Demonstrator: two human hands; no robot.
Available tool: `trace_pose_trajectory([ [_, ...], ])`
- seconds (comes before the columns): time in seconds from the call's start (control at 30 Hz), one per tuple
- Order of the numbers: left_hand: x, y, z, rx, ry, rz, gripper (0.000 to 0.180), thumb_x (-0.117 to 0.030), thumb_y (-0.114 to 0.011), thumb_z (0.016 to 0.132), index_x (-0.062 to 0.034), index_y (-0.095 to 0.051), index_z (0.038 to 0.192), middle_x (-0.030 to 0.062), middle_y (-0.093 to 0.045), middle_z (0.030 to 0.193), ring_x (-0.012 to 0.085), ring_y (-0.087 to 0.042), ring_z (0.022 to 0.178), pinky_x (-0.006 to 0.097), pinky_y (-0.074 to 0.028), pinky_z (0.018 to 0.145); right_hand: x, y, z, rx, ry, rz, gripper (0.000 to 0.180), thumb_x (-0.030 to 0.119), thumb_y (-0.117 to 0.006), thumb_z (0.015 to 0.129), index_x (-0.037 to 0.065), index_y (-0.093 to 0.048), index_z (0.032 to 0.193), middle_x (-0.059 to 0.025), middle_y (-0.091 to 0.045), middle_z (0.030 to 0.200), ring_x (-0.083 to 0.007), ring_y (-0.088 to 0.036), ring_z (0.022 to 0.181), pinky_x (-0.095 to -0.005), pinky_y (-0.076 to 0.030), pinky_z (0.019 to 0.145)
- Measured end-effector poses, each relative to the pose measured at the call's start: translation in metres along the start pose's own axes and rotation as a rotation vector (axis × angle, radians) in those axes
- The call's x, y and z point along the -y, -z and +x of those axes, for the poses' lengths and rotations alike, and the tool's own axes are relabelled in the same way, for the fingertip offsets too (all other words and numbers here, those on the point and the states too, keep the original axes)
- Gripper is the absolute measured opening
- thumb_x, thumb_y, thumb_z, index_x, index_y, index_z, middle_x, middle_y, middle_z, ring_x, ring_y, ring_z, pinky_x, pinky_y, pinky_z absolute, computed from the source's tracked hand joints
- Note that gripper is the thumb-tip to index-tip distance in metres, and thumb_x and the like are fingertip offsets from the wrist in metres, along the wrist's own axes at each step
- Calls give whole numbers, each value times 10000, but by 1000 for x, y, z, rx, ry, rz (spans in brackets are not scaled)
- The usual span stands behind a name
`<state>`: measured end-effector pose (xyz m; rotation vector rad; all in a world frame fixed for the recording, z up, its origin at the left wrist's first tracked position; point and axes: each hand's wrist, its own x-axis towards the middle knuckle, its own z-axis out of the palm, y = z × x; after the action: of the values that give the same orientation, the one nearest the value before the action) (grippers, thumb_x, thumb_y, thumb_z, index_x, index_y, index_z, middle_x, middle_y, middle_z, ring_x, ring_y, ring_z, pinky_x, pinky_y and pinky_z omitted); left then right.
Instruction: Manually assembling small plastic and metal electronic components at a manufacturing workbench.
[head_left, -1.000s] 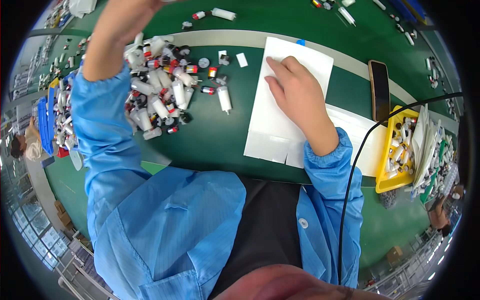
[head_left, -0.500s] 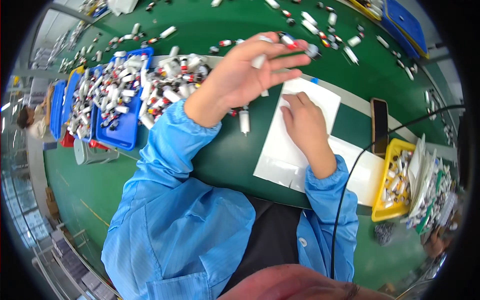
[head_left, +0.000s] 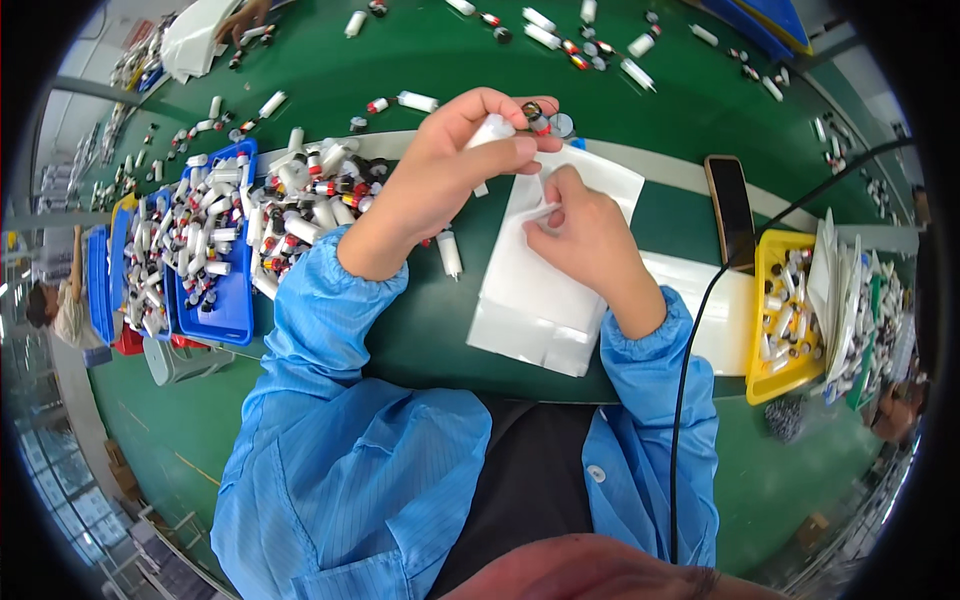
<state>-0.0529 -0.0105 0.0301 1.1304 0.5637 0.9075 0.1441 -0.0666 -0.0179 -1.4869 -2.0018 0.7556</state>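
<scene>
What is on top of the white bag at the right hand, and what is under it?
The right hand is over the white bag, pinching a fold. Green tabletop shows beside its left edge; whatever lies directly beneath is covered.

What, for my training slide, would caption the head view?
Left hand holding small parts, right hand pinching a white sheet at a green table.

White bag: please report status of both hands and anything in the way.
Left hand holding small parts. Right hand pinching fold of white bag. Bag lying on green table. Black cable to its right, not across it.
</scene>
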Motion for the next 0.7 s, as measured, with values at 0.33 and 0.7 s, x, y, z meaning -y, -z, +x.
trace_pose_trajectory([
  [0.33, 30, -8, 0, -165, 30, -226, 194, -283, -563, 1019, -111, -584, 1104, 145, -588, 1324, 292, -642, 1137, 434, -499, 1001, -26, -5, 3, -31, 37, 267, 261, 114, -645, 875, 70, -538, 1109, -129, -717, 776, -327, -703, 734, -394, -529, 661],
  [0.7, 107, -48, -28, -449, -261, -105, 178, -228, -514, 1064, -80, -442, 1131, 109, -576, 1245, 188, -567, 1138, 372, -367, 1075, -43, -17, 12, -79, -37, 215, 122, 162, -568, 964, 80, -581, 1053, -89, -721, 777, -229, -687, 677, -337, -522, 623],
])
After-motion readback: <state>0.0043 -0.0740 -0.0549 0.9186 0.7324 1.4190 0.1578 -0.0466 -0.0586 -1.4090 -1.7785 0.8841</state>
